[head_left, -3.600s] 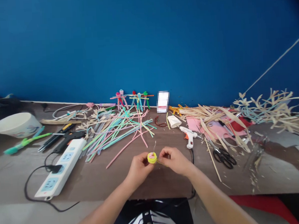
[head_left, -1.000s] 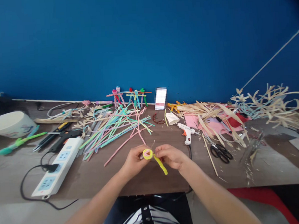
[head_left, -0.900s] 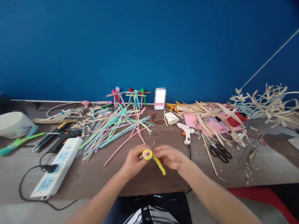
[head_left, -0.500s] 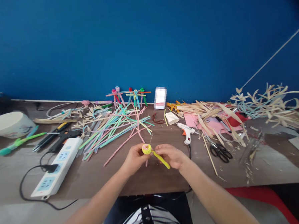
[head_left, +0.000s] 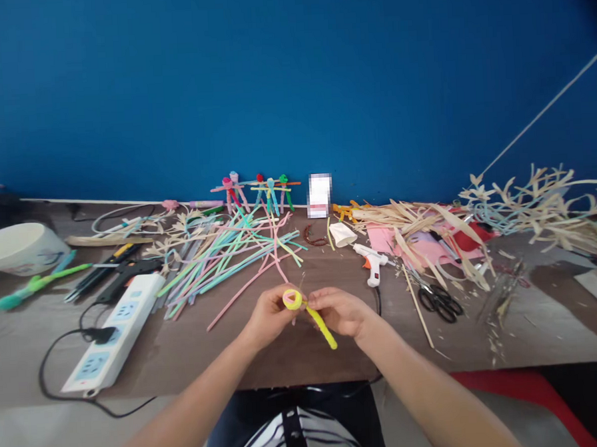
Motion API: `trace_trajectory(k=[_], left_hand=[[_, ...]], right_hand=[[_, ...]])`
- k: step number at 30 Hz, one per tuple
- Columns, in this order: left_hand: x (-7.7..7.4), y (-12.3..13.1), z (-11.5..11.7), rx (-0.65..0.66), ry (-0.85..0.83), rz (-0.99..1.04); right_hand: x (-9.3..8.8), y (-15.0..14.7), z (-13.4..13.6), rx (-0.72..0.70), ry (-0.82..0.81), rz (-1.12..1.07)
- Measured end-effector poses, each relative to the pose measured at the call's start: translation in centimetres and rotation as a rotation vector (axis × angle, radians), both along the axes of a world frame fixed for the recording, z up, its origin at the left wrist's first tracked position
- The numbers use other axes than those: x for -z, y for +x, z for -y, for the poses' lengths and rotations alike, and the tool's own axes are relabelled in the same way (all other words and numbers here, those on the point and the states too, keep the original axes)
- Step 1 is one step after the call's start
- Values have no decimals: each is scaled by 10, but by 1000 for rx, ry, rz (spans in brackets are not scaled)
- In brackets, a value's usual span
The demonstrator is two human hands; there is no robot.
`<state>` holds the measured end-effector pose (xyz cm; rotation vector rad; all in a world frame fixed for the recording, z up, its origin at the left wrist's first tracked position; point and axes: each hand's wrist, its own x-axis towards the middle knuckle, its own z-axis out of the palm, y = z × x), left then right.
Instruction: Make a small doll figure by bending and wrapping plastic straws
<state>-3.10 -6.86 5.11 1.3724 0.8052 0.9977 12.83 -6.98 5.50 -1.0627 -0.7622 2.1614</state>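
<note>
Now that the yellow chenille tail [head_left: 323,329] slants down more steeply than a moment ago | pink-centred yellow coil [head_left: 293,308] between hands, above tabletop [head_left: 170,350] | left hand [head_left: 270,315]: fingers pinched tight on coil | right hand [head_left: 340,311]: fingertips closed at tail's base | winding looks unfinished

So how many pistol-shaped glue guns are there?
2: a white, orange-triggered glue gun beyond the right hand, and a black glue gun beside the long white power strip. Others may be hidden.
</note>
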Motion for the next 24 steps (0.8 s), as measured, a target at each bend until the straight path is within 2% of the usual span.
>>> trace_trajectory(k=[4,9,13,17,21,24], left_hand=[[2,1,0,-16,-47,25],[6,6,-5,-93,-299,140],[8,6,-8,-67,-506,215],[8,6,-7,16,-649,277],[8,6,-6,34,-744,322],[10,6,-6,23,-752,326]], right_hand=[[1,0,0,5,-25,-28],[6,3,-2,28,-39,-35],[8,6,-2,103,90,68],[6,6,-1,95,211,223],[1,2,1,109,264,276],[-1,-1,3,117,334,344]])
